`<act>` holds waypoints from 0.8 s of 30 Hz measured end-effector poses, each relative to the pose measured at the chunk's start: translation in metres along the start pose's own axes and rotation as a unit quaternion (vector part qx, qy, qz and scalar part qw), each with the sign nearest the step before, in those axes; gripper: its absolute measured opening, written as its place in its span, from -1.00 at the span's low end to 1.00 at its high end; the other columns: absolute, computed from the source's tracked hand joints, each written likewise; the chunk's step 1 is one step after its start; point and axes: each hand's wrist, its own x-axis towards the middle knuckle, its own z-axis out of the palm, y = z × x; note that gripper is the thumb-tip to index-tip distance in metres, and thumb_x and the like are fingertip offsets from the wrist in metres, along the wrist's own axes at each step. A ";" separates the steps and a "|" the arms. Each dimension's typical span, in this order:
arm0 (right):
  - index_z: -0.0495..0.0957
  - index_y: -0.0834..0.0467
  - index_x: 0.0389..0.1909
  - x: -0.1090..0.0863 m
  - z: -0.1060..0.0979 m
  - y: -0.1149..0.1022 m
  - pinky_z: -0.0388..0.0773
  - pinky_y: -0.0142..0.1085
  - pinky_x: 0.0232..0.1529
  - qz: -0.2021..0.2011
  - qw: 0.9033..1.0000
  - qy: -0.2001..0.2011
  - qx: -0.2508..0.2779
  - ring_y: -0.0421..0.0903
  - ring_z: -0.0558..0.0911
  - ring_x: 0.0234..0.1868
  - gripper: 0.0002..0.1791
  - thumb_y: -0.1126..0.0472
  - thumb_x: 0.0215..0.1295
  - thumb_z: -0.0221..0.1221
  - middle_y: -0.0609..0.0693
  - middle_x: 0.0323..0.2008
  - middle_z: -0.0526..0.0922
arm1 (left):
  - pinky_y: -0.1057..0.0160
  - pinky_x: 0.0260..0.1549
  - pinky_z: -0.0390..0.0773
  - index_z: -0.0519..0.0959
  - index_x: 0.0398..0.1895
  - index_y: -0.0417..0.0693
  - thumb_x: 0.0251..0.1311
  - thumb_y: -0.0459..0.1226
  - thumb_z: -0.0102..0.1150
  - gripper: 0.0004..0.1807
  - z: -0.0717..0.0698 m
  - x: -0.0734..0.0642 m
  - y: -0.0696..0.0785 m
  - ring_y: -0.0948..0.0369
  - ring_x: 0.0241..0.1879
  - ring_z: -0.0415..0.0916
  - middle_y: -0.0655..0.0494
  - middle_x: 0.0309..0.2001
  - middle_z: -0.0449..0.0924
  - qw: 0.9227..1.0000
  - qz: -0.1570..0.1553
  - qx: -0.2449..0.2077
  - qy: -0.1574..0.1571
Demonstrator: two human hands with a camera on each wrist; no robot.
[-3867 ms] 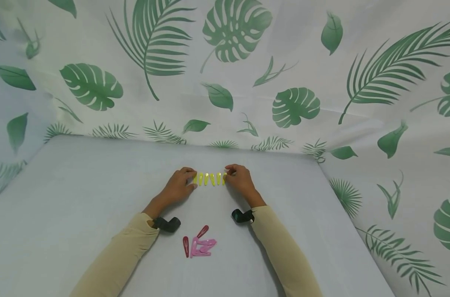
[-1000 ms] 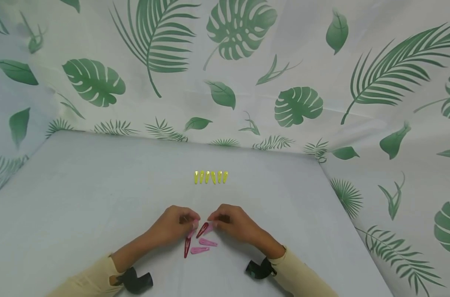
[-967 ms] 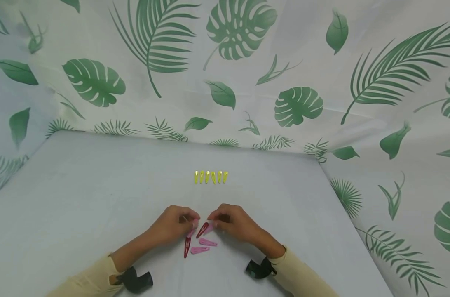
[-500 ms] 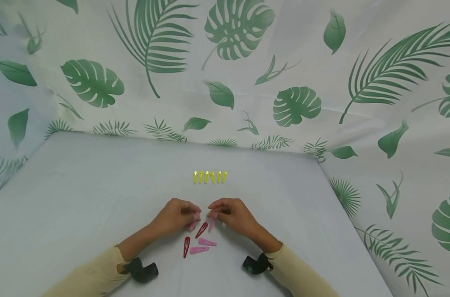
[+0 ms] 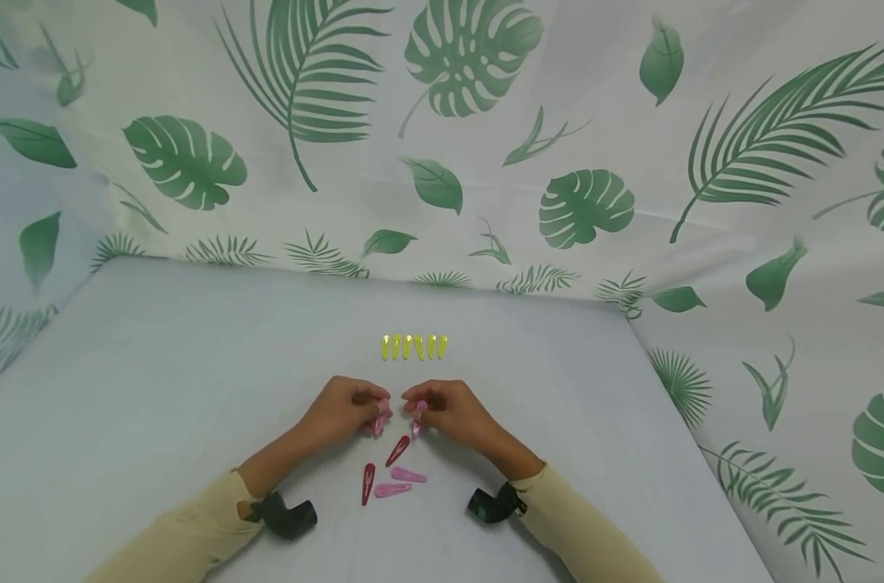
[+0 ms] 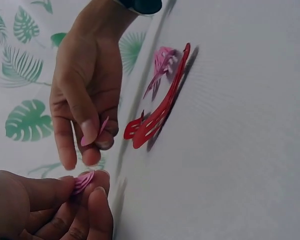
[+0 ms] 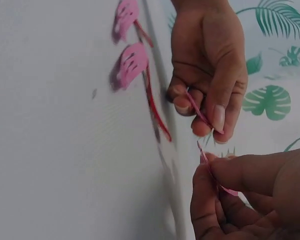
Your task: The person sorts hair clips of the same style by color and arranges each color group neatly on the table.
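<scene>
Pinching pink clips (image 5: pixel 379 424), red clips (image 5: pixel 368 484) nearer, yellow clips (image 5: pixel 408 346) beyond

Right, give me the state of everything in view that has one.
Six yellow clips: lying side by side in a row.
Two red clips: lying loose on the table.
Two loose pink clips: also on the table.
Left grip: pinching at least one pink clip.
Right grip: pinching at least one pink clip.
Wrist cameras: worn, one per wrist.
Backdrop: hanging, lightly creased.
Any clip snapped or unsnapped: too small to tell.

A white backdrop (image 5: pixel 493 190) printed with green leaves (image 5: pixel 588 209) borders the pale tabletop (image 5: pixel 194 364).
</scene>
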 end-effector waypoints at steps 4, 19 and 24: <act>0.59 0.28 0.05 0.004 0.000 0.001 0.34 -0.43 -0.39 0.053 0.997 0.008 0.052 -0.20 0.63 -0.23 -0.68 0.48 0.28 0.15 0.04 -0.19 0.74 | 0.25 -0.46 0.61 0.66 -0.12 -0.33 0.22 -0.45 0.21 -0.81 0.000 0.004 0.001 0.18 -0.52 0.59 0.01 -0.33 0.70 1.000 -0.001 -0.007 0.002; 0.69 0.23 -0.03 0.012 -0.003 0.003 0.46 -0.36 -0.23 0.042 0.997 0.050 0.032 -0.19 0.61 -0.18 -0.76 0.28 0.33 0.20 0.06 -0.11 0.71 | 0.34 -0.45 0.53 0.68 -0.14 -0.30 0.20 -0.39 0.28 -0.80 -0.004 0.021 0.001 0.20 -0.54 0.60 0.03 -0.36 0.69 0.999 0.004 -0.013 0.051; 0.63 0.25 0.06 0.020 -0.004 0.007 0.44 -0.41 -0.26 0.050 0.996 0.059 0.034 -0.22 0.58 -0.22 -0.71 0.26 0.38 0.17 0.03 -0.12 0.71 | 0.31 -0.43 0.57 0.70 -0.20 -0.31 0.17 -0.39 0.30 -0.84 -0.004 0.027 -0.003 0.22 -0.48 0.59 0.02 -0.35 0.70 0.998 0.024 0.009 0.061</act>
